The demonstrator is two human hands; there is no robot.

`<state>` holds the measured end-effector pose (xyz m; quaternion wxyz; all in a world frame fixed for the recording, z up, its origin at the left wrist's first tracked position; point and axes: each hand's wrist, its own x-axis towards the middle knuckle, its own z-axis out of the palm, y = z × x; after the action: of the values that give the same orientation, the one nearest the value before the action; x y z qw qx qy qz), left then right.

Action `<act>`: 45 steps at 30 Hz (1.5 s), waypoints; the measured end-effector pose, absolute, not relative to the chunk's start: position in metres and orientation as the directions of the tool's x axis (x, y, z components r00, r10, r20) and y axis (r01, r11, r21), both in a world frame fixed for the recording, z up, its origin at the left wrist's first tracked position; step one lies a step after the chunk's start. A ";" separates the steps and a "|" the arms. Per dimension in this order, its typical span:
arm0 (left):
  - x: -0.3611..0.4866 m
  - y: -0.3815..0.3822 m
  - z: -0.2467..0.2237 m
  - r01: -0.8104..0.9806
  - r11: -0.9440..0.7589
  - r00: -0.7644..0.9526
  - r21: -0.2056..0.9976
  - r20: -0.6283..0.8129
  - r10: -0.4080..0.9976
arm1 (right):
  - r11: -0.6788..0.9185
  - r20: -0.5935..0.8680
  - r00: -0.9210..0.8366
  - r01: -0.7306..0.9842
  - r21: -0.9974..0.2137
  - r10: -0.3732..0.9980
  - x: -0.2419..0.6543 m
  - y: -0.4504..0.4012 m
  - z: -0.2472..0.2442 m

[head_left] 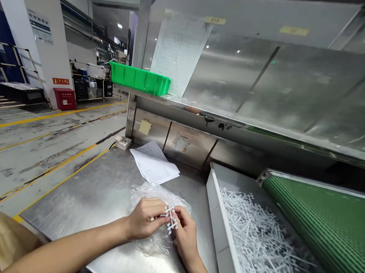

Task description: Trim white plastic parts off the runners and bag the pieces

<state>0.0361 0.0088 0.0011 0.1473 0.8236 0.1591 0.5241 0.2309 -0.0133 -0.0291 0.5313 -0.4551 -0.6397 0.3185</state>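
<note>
Between my two hands is a small white plastic piece (171, 219) with branching ends. My left hand (148, 217) pinches its left side between thumb and fingers. On the other side, my right hand (186, 231) has its thumb and fingers closed on the piece's right side. Both hands are over a crumpled clear plastic bag (154, 247) on the metal table (82, 200). To the right, a grey-white tray (219, 221) holds a heap of similar thin white plastic pieces (262, 240).
Printed papers (154, 163) lie behind the bag. A white socket block (122, 142) sits at the table's back left corner. A green bin (139, 79) stands on the raised shelf. Beyond the tray runs a green ribbed conveyor belt (326, 215).
</note>
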 end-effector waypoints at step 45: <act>0.007 -0.001 -0.030 0.379 -0.799 0.371 0.467 0.714 0.594 | 0.405 0.437 0.108 0.230 -0.885 0.893 0.211 0.007 -0.043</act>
<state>0.0072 -0.0014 -0.0303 0.1129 0.8203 0.2964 0.4758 0.2111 0.0071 -0.0432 0.5812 -0.4650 -0.6039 0.2851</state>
